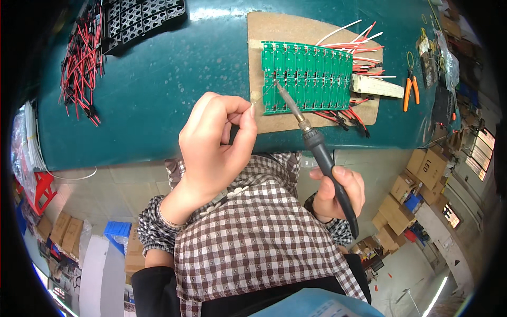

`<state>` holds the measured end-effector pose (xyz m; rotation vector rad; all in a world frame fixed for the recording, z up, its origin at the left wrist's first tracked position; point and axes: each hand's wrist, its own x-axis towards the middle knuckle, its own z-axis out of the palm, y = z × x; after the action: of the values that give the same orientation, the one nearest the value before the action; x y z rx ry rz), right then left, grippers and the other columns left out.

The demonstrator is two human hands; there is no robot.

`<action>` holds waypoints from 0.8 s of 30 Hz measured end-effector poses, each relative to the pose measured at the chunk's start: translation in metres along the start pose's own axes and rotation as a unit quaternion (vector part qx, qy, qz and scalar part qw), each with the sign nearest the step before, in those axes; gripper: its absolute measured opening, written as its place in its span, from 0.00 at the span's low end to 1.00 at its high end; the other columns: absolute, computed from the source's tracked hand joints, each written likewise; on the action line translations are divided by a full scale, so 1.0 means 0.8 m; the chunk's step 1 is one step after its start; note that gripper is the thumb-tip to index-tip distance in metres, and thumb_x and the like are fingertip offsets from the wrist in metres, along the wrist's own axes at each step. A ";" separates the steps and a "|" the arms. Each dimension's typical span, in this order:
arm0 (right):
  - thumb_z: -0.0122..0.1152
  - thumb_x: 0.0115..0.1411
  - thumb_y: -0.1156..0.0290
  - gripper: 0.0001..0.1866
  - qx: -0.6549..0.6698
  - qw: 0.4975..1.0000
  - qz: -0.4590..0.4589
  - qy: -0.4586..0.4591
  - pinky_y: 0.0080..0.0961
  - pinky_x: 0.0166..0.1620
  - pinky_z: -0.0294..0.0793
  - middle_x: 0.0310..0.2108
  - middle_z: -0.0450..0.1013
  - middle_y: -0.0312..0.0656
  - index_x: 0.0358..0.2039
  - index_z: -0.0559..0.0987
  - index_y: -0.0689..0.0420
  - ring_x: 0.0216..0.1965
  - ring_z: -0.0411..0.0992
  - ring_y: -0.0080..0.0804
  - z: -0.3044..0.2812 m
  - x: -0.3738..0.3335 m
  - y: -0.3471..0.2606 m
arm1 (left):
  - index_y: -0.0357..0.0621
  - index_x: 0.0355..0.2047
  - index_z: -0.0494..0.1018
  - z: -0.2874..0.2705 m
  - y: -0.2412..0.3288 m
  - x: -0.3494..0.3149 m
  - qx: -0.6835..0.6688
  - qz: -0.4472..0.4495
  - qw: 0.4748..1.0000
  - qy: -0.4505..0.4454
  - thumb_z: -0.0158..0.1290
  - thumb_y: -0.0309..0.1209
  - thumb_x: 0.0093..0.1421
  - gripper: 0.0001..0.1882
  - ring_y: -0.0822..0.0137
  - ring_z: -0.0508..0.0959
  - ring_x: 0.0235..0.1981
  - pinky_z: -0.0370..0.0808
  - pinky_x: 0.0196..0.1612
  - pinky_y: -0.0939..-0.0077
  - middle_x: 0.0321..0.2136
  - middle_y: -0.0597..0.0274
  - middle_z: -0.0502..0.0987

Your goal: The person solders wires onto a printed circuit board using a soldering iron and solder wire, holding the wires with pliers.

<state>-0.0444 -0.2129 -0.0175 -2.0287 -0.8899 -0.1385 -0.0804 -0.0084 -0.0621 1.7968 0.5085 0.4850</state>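
A panel of small green circuit boards (311, 79) lies on a brown fibreboard sheet (285, 25) on the table. Between thumb and index finger, my left hand (217, 140) pinches a thin solder wire (261, 97), which runs toward the panel's left part. My right hand (346, 193) grips a soldering iron (317, 143) by its black handle. The iron's tip meets the panel near the wire's far end; whether they touch is too small to tell. Red, white and black wire leads (356, 50) stick out around the panel's right side.
A pale block (376, 86) rests against the panel's right edge. Beyond it lie orange-handled pliers (411, 92). At the far left are a black plastic tray (142, 18) and a pile of red-black leads (82, 66). Cardboard boxes (425, 169) stand beyond the green table (158, 79).
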 end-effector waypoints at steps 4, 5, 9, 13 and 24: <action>0.63 0.54 0.79 0.15 0.018 0.999 0.025 0.019 0.26 0.28 0.79 0.27 0.75 0.48 0.42 0.73 0.67 0.25 0.78 0.37 -0.001 -0.004 0.002 | 0.40 0.27 0.72 -0.001 0.000 0.001 0.015 0.012 1.000 -0.002 0.58 0.20 0.52 0.05 0.80 0.62 0.14 0.59 0.16 0.83 0.21 0.65 0.71; 0.63 0.55 0.78 0.14 0.031 0.998 0.037 0.034 0.26 0.28 0.79 0.27 0.74 0.48 0.42 0.73 0.67 0.25 0.78 0.37 -0.001 -0.006 0.001 | 0.40 0.27 0.72 -0.001 0.000 0.001 0.011 0.016 1.000 0.002 0.58 0.20 0.52 0.05 0.79 0.61 0.14 0.59 0.16 0.83 0.21 0.66 0.71; 0.62 0.57 0.74 0.13 0.049 0.996 0.029 0.072 0.26 0.26 0.78 0.27 0.73 0.47 0.41 0.72 0.64 0.24 0.77 0.36 0.000 -0.006 0.004 | 0.40 0.28 0.73 -0.003 0.002 0.000 0.016 0.011 1.000 -0.009 0.58 0.20 0.52 0.05 0.80 0.61 0.14 0.59 0.17 0.84 0.21 0.66 0.70; 0.58 0.62 0.64 0.15 0.015 0.982 0.089 0.165 0.25 0.25 0.75 0.25 0.69 0.44 0.44 0.69 0.59 0.20 0.74 0.31 -0.006 -0.006 0.004 | 0.39 0.29 0.73 -0.003 0.000 -0.003 0.001 -0.002 1.000 0.010 0.57 0.19 0.53 0.05 0.81 0.60 0.15 0.58 0.18 0.85 0.20 0.67 0.68; 0.55 0.63 0.65 0.15 0.060 0.985 0.058 0.152 0.24 0.23 0.76 0.26 0.70 0.43 0.45 0.66 0.58 0.20 0.73 0.30 -0.019 -0.003 0.026 | 0.33 0.32 0.70 0.005 0.000 -0.006 -0.026 0.006 0.999 0.035 0.54 0.17 0.57 0.04 0.83 0.67 0.23 0.63 0.24 0.90 0.27 0.65 0.70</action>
<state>-0.0294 -0.2332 -0.0240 -1.8784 -0.5736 -0.3141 -0.0822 -0.0140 -0.0635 1.7383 0.5286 0.5659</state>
